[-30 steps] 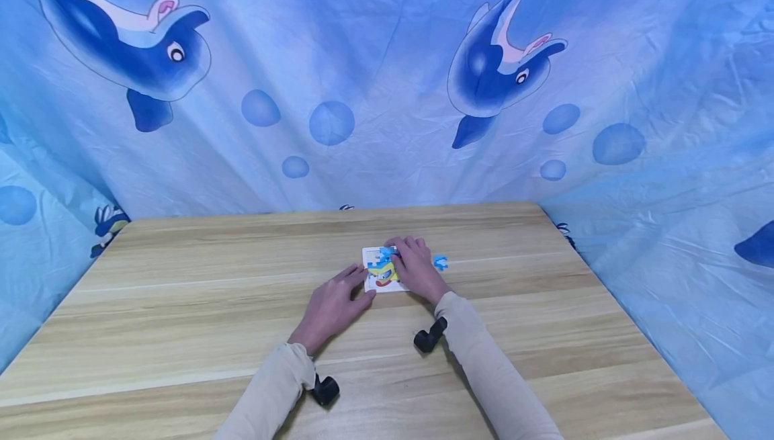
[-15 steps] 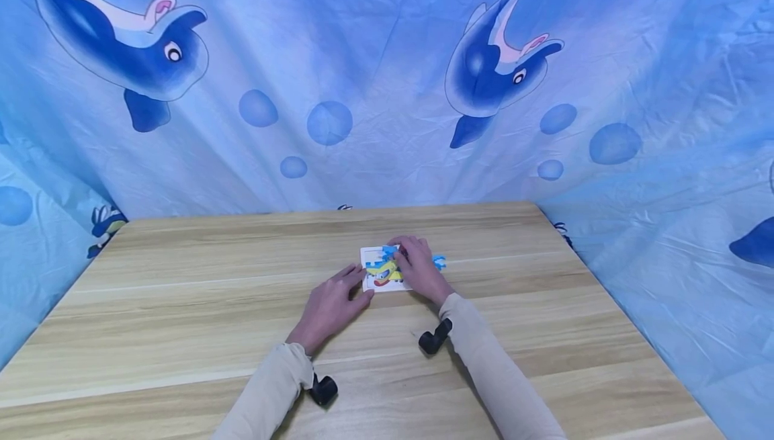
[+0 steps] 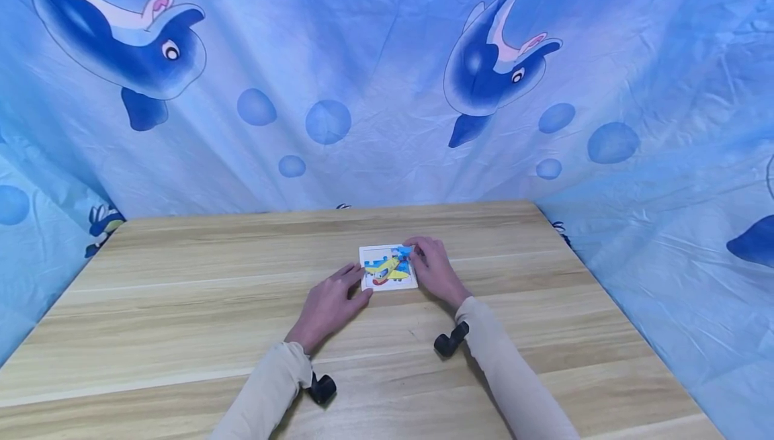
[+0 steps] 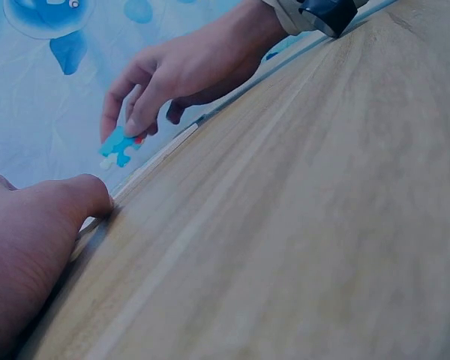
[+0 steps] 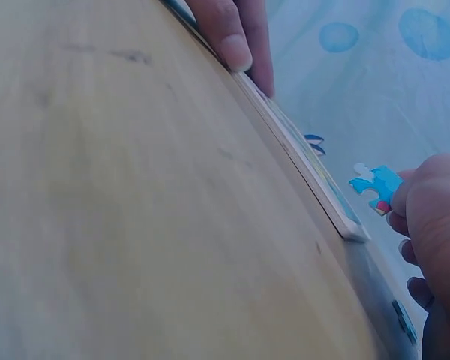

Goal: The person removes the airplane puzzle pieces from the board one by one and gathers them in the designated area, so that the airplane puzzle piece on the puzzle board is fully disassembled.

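Note:
In the head view, a flat white-framed puzzle [image 3: 390,287] shows a yellow plane on a partly blue ground. My left hand [image 3: 328,309] rests at its left side, with the thumb near the lower left corner; thumb and fingers touch the frame in the right wrist view. My right hand [image 3: 438,271] is at the upper right corner. Between thumb and fingers it pinches a blue puzzle piece [image 4: 121,146] with white and red parts. The right wrist view has this piece [image 5: 377,186] raised above the frame [image 5: 315,178].
Another small piece [image 5: 405,321] lies on the table beyond the frame's right end, hidden by my right hand in the head view. The wooden table [image 3: 211,332] meets a blue curtain [image 3: 375,158] printed with dolphins at the back and sides.
My right hand has moved right, from over the puzzle to its upper right corner, uncovering more of the yellow plane. It now covers the loose piece to the right. My left hand has stayed in place.

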A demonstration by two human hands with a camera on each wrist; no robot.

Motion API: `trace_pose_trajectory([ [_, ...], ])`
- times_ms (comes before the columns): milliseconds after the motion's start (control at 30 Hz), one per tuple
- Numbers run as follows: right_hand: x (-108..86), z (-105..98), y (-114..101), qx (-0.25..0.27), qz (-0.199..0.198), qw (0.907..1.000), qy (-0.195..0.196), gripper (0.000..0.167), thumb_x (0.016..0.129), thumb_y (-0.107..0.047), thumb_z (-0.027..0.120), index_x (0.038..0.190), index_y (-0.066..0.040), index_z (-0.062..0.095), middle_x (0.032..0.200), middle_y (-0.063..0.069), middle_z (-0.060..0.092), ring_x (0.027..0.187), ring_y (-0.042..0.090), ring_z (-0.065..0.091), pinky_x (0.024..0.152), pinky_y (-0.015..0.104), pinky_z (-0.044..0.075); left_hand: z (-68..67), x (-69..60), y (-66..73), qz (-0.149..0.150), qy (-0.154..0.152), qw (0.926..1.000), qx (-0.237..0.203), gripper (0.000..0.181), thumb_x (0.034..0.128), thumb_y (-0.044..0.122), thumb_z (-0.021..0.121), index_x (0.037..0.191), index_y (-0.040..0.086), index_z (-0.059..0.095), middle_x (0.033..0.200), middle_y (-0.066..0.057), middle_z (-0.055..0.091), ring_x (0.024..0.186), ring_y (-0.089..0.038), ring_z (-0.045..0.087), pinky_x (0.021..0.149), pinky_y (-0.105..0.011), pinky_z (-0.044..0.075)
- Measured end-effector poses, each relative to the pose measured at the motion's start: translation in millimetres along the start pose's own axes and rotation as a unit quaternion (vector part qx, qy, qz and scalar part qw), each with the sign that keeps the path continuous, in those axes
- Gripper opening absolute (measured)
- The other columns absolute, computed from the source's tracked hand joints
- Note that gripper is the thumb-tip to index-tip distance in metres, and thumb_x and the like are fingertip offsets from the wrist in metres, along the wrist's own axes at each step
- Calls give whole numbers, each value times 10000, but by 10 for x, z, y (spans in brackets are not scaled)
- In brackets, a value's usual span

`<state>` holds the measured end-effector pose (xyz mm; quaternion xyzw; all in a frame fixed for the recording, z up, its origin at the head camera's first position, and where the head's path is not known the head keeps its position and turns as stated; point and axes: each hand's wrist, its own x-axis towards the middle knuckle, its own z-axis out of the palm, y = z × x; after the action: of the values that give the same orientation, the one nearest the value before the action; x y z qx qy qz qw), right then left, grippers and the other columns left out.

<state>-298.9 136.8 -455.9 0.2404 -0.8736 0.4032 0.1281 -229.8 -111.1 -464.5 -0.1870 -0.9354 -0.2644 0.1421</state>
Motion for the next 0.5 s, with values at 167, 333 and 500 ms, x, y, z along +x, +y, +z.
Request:
trace_pose_trajectory([
  [167,-34,-62,70,9,-171,9998,124,238,995,-4,599,1222,-4,672,926,53,574,944,276,474,852,409,397,-2,-1,-3,-14,-14,10000,-8,524,964,383,699,1368,51,675,1421,-183,609,1292,-384,591,986,-540,527],
  [333,-56,-131,115,56,-156,9997,164,239,998,-9,601,1224,5,677,914,48,574,933,272,476,847,413,393,-5,-5,-11,-81,-40,10000,-4,536,970,404,690,1380,61,667,1433,-168,602,1300,-375,587,989,-537,525],
  [500,-96,-218,164,95,32,9998,197,235,985,15,603,1208,12,678,915,57,580,944,277,476,865,418,387,-3,-5,-8,-80,-47,10000,0,536,971,411,687,1378,62,669,1432,-157,605,1307,-365,583,985,-535,527],
])
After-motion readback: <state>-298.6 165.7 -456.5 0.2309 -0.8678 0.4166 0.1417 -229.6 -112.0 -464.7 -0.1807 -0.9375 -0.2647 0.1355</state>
